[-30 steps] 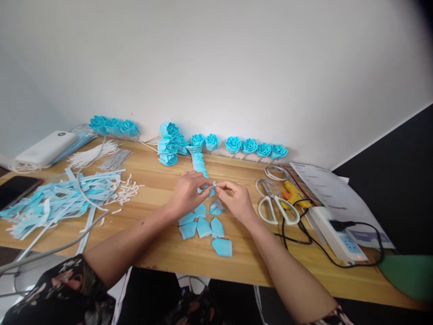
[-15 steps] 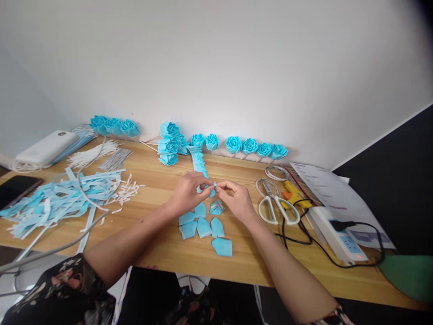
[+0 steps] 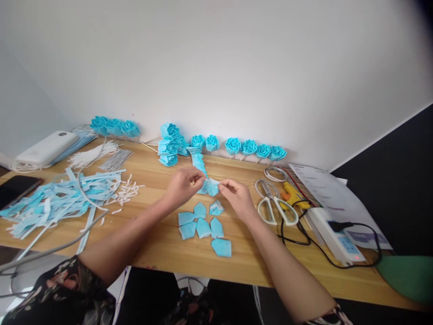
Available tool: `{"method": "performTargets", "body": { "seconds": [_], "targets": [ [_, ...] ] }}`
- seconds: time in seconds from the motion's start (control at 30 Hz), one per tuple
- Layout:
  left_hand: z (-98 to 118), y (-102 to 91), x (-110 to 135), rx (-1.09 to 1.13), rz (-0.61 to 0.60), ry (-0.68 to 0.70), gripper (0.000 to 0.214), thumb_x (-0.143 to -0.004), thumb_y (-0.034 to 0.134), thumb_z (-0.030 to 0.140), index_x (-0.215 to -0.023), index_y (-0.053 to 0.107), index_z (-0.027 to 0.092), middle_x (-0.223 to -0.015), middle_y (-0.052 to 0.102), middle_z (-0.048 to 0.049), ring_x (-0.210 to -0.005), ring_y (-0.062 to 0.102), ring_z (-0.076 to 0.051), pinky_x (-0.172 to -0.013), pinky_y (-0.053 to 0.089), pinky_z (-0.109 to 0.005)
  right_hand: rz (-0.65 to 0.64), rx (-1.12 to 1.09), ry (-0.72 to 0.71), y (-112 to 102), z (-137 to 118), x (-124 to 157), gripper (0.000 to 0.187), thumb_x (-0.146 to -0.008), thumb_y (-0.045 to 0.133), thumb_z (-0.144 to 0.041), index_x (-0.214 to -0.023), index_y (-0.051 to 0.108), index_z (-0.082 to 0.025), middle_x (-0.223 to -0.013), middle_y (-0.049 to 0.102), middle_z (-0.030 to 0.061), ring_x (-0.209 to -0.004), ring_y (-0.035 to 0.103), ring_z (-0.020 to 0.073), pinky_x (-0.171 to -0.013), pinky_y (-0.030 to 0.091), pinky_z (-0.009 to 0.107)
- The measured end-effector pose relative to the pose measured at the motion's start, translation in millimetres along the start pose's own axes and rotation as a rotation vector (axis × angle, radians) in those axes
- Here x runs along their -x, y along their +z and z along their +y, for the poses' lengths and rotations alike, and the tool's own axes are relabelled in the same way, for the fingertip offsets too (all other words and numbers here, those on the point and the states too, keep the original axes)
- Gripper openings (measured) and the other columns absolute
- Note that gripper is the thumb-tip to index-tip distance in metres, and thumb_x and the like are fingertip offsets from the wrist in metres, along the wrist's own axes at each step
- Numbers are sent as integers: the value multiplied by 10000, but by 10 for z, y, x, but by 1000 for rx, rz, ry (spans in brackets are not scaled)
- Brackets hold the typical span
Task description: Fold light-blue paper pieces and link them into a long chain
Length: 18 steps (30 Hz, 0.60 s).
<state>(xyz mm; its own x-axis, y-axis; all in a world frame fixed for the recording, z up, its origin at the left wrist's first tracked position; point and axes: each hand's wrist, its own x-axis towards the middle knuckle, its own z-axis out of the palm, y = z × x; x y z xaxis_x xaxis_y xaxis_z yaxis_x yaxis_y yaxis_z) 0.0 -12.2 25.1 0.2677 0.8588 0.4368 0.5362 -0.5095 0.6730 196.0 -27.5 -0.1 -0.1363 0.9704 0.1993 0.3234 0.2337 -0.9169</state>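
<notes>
Between my hands is a small light-blue fabric petal (image 3: pixel 212 187), spread out above the table. My right hand (image 3: pixel 237 195) pinches its right edge between thumb and forefinger. My left hand (image 3: pixel 185 184) has its fingers closed at the petal's left side; whether the fingertips hold its edge is hard to make out. Below them lie several flat cut blue pieces with pointed ends (image 3: pixel 203 228). A folded blue piece (image 3: pixel 216 208) with pale stripes sits just under the petal. Behind my hands runs a row of overlapped petals (image 3: pixel 198 162).
Blue fabric roses (image 3: pixel 249 147) line the wall. On the right are scissors (image 3: pixel 269 203), a yellow glue gun (image 3: pixel 293 195), a power strip (image 3: pixel 338 237) and black cords. Blue strip scraps (image 3: pixel 64 198), a phone (image 3: pixel 18 193) and a white power bank (image 3: pixel 47 146) lie left.
The petal, earlier pinched small between both hands' fingertips, now shows spread wider. My hands have moved slightly apart, the left one up and to the left.
</notes>
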Motion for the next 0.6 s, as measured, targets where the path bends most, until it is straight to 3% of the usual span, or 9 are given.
{"method": "performTargets", "body": {
  "seconds": [0.17, 0.3, 0.4, 0.5, 0.6],
  "targets": [
    [-153, -612, 103, -199, 42, -65, 207, -812, 507, 306, -728, 631, 164, -687, 622, -15, -647, 525, -137, -605, 364, -237, -4, -166, 70, -4, 37, -31, 200, -780, 606, -378, -763, 641, -182, -769, 665, 11, -748, 601, 167, -717, 453, 264],
    [-426, -1219, 453, -457, -15, -243, 277, -835, 491, 396, -741, 623, 172, -729, 637, -15, -664, 526, -147, -612, 358, -240, -20, -236, 90, 13, 37, -34, 192, -773, 623, -374, -758, 644, -183, -750, 656, 4, -749, 602, 163, -737, 455, 268],
    [-628, -1553, 733, -686, -67, -361, 359, -881, 438, 437, -695, 589, 169, -712, 604, -11, -668, 529, -158, -625, 354, -247, -33, -241, 84, 21, 46, -30, 187, -780, 625, -369, -764, 654, -185, -744, 661, 4, -743, 607, 162, -731, 459, 268],
    [-738, -1660, 883, -897, -21, -298, 268, -885, 438, 350, -877, 642, 178, -995, 630, -61, -944, 555, -261, -832, 405, -354, -59, -201, 82, 29, 67, -20, 194, -790, 618, -370, -795, 672, -184, -755, 673, 10, -730, 614, 164, -702, 466, 268],
    [-674, -1482, 847, -905, 86, -151, 340, -889, 433, 312, -1167, 586, 189, -1312, 504, -105, -1204, 434, -329, -1012, 316, -488, -97, -128, 89, 36, 85, -8, 230, -798, 609, -388, -862, 696, -185, -758, 680, 14, -693, 614, 164, -642, 465, 266]
  ]
}}
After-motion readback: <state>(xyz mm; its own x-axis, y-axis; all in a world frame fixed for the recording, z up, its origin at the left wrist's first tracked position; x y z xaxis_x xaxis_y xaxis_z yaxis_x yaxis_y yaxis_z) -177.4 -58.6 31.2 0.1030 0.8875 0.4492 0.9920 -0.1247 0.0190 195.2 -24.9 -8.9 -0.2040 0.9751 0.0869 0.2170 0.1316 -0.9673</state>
